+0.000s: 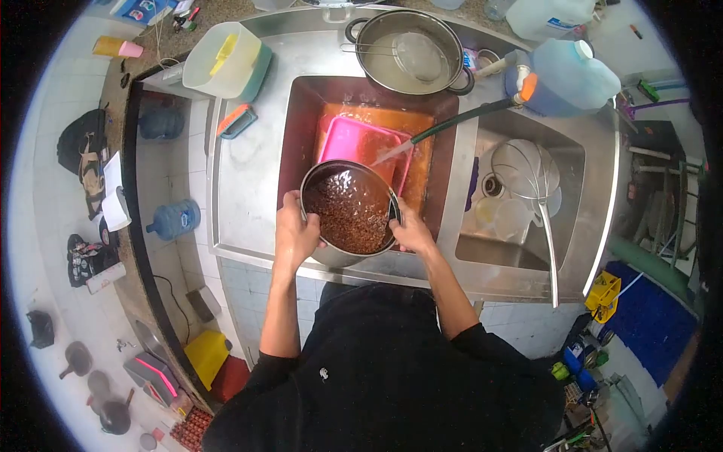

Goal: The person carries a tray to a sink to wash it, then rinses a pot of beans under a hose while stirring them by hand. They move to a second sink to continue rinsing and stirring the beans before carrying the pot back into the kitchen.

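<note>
A metal pot [348, 202] holds brown, bean-like grains in liquid with shiny bubbles on top. My left hand [296, 232] is closed on its left side, and my right hand [411, 229] grips it on the right, where a dark handle partly shows. The pot is over the near edge of the left sink basin [297, 124]. Beyond it, a bright pink tray [348, 138] sits in orange-brown water. From the tap, a dark green hose [467, 114] reaches across, and water streams from its tip toward the pot's far rim.
Behind the basin stands a large two-handled pot [384, 64] with a strainer [419, 56] in it. A wire skimmer [544, 203] leans in the right basin among plastic containers. On the left counter are a plastic tub [218, 75] and an orange-grey brush [238, 122]. A blue-liquid jug [576, 79] stands back right.
</note>
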A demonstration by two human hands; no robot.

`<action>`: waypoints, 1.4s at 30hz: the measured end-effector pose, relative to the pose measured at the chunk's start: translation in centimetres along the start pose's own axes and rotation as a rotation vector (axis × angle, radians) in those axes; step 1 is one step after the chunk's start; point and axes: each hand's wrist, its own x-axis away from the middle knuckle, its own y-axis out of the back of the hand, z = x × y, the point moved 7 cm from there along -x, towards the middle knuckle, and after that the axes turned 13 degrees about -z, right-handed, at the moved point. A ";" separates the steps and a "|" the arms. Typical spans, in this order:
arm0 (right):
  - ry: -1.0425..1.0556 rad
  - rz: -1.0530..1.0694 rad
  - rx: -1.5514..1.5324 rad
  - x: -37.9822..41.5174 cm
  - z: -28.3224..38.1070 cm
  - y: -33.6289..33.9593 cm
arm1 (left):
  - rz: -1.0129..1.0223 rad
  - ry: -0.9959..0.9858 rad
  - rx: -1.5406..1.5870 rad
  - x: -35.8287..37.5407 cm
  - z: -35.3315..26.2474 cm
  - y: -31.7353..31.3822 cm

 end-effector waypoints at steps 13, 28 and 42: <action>0.067 -0.055 0.046 -7.1 -2.6 -0.4 | 0.065 -0.029 -0.043 -5.1 4.6 -4.5; -0.087 -0.448 0.396 -20.1 -10.4 1.2 | 0.088 -0.224 -0.276 -15.7 18.8 -19.5; 0.293 -0.586 0.531 -27.5 -3.8 -4.5 | 0.164 -0.076 -0.310 -17.3 18.0 -21.7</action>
